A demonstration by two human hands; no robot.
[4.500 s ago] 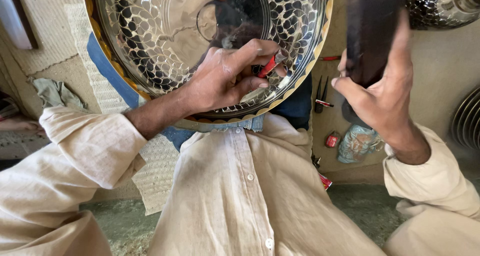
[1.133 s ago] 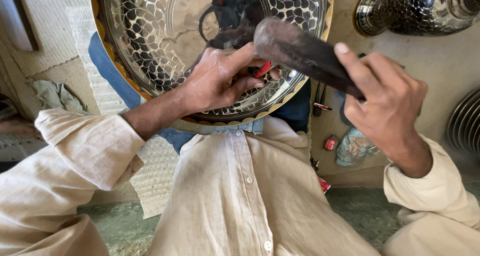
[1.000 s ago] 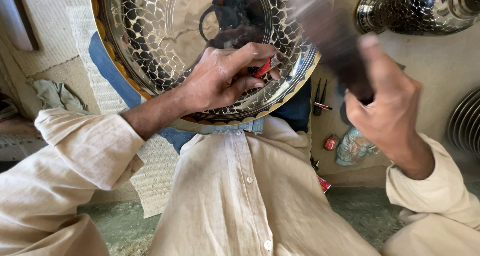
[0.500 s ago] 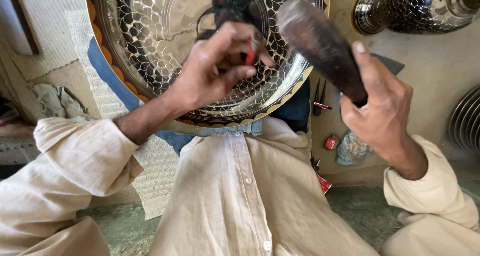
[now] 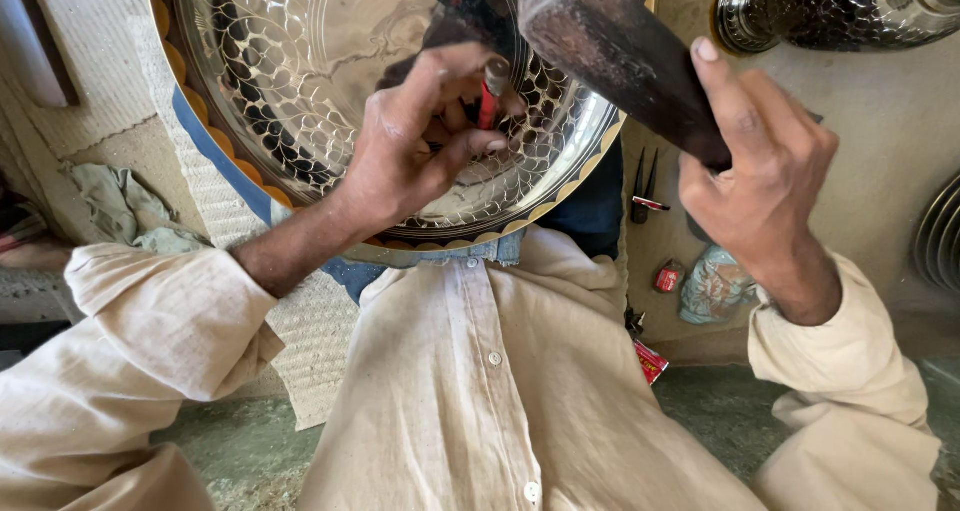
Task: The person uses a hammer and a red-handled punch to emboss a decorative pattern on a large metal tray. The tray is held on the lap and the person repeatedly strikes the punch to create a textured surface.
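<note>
A large round metal tray (image 5: 300,101) with a chased scale pattern leans against my lap, its rim dark with a gold scalloped edge. My left hand (image 5: 420,131) rests on the tray's lower middle and pinches a small red-handled chisel (image 5: 487,101) upright against the metal. My right hand (image 5: 760,181) grips a dark wooden mallet (image 5: 610,51) raised above and to the right of the chisel, its blunt end close to the chisel's top.
A patterned metal vessel (image 5: 830,11) lies at the top right. Pliers (image 5: 645,186), a small red item (image 5: 668,276) and a blue-green cloth (image 5: 715,286) lie on the floor by my right arm. A woven mat (image 5: 190,191) and a grey rag (image 5: 120,206) are on the left.
The mallet has swung up and down repeatedly; it now sits close over the chisel. My left hand has shifted the chisel slightly higher on the tray.
</note>
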